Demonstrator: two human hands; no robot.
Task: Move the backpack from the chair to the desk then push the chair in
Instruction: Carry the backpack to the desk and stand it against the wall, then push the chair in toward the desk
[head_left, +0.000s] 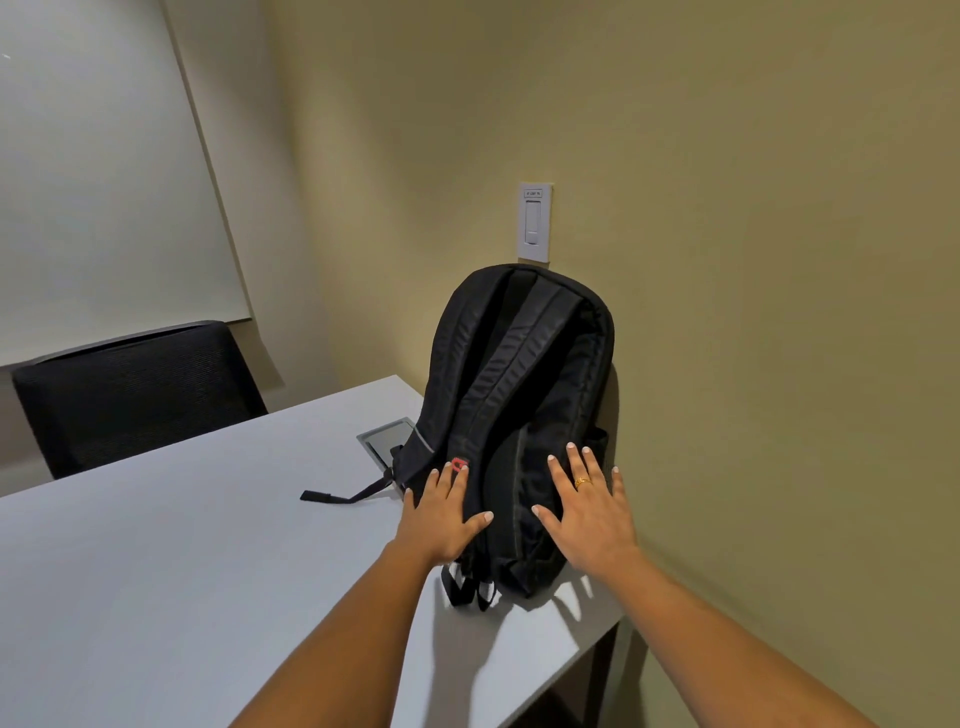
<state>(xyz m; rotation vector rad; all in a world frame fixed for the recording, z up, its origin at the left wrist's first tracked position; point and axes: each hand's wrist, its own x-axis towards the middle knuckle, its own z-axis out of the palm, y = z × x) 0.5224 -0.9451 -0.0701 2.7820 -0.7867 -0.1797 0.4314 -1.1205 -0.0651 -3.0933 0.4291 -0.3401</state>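
A black backpack stands on the white desk at its right end, leaning back against the beige wall, straps facing me. My left hand lies flat on its lower left side, fingers spread, next to a small red tag. My right hand, wearing a gold ring, rests flat on the lower right side with fingers apart. Neither hand is closed around the bag. A black chair stands behind the far side of the desk at the left; only its backrest shows.
A grey cable hatch is set in the desk beside the bag, and a loose strap trails across it. A white wall switch sits just above the backpack. The desk's right edge drops off near the wall.
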